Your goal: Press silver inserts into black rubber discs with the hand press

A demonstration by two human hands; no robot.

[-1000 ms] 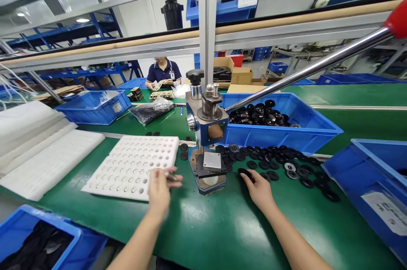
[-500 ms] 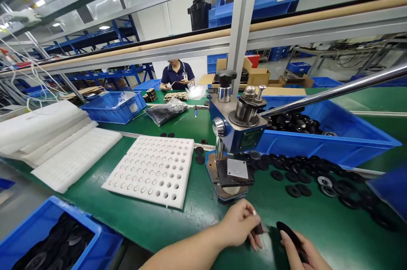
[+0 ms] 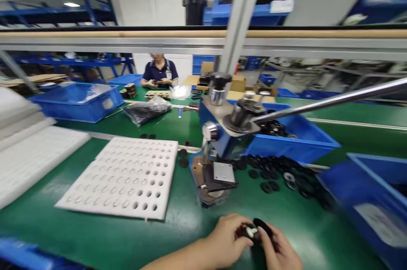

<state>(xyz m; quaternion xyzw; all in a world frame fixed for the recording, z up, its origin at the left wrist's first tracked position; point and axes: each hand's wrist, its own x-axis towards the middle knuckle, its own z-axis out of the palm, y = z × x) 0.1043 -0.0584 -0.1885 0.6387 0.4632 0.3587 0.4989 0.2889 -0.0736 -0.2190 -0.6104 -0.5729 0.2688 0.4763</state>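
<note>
My left hand (image 3: pixel 226 238) is closed around a small dark part with a pale piece showing on it (image 3: pixel 251 231); its kind is blurred. Close beside it, my right hand (image 3: pixel 281 251) pinches a black disc (image 3: pixel 263 226) by its edge, tilted up on its side. The two held parts are side by side and seem to meet, though blur hides whether they touch. Just beyond my hands stands a hand-lever press (image 3: pixel 232 121), with a metal plate (image 3: pixel 224 172) on its base. Several black discs and rings (image 3: pixel 267 174) lie to the right of the press.
A white foam tray (image 3: pixel 127 168) with rows of round pieces and some vacant holes lies to the left. Blue bins (image 3: pixel 286 147) stand behind and to the right. The press's long lever (image 3: pixel 330 101) reaches rightward. Across the bench sits a person (image 3: pixel 160 70).
My hands have come together, bringing the small part and the black disc close to each other. The camera view has levelled and turned right, showing more of the right-hand bin.
</note>
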